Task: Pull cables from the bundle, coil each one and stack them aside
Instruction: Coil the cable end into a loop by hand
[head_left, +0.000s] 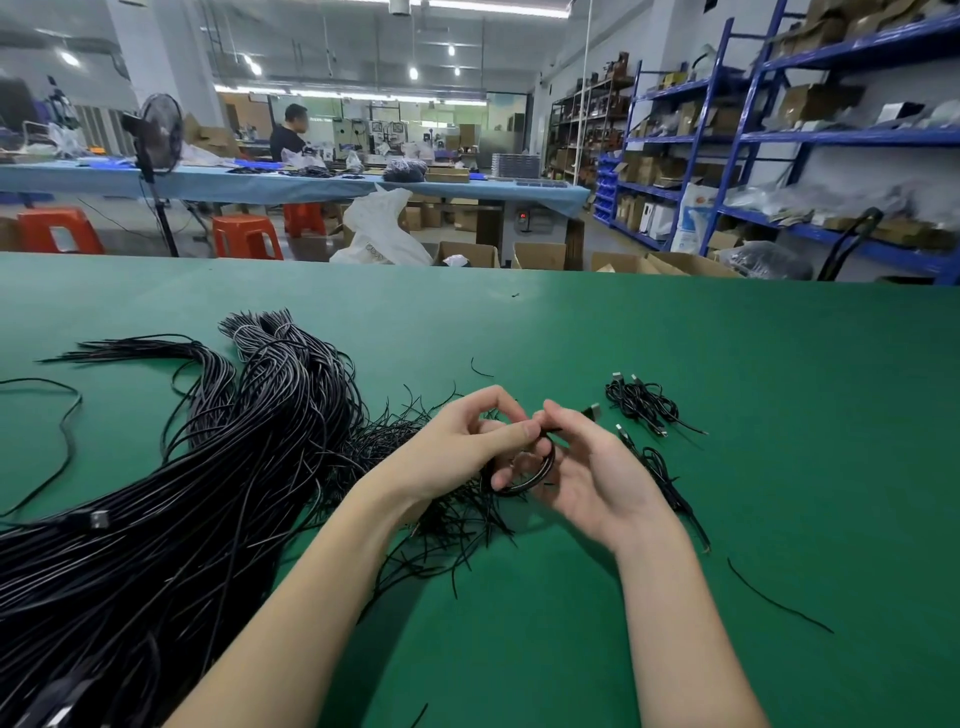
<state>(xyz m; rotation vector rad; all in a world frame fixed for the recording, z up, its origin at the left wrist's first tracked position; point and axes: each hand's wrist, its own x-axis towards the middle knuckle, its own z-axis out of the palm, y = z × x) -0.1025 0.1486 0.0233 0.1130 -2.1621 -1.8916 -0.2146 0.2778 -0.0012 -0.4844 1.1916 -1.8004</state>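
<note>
- Two bare forearms are reaching in from the bottom edge, closest to the camera, and meeting over the green table (675, 338).
- The left hand (457, 447) is curling its fingers, thumb and forefinger pinching the top of a small black cable coil (524, 480).
- The right hand (587, 467) is cupping palm-up under the same coil, its fingers curling round the loop; the coil is sitting between the two hands, touching both.
- A USB plug (593, 412) at the coil's end is sticking out just above the right hand's fingertips.
- The cable bundle (218, 467), a thick mass of black cables, is lying to the left of the left hand and running off the lower left corner; its thin loose ends are fanning out beneath the left wrist.
- A coiled cable (641, 402) is lying on the table just right of the right hand, and another cable (662, 475) is trailing beside the right wrist.
- A loose black wire scrap (776, 603) is lying well to the right of the right forearm.
- Beyond the table's far edge, orange stools (57, 231), a standing fan (156, 137), cardboard boxes (537, 255) and blue shelving (727, 130) are showing, with a person (288, 136) standing at a far bench.
</note>
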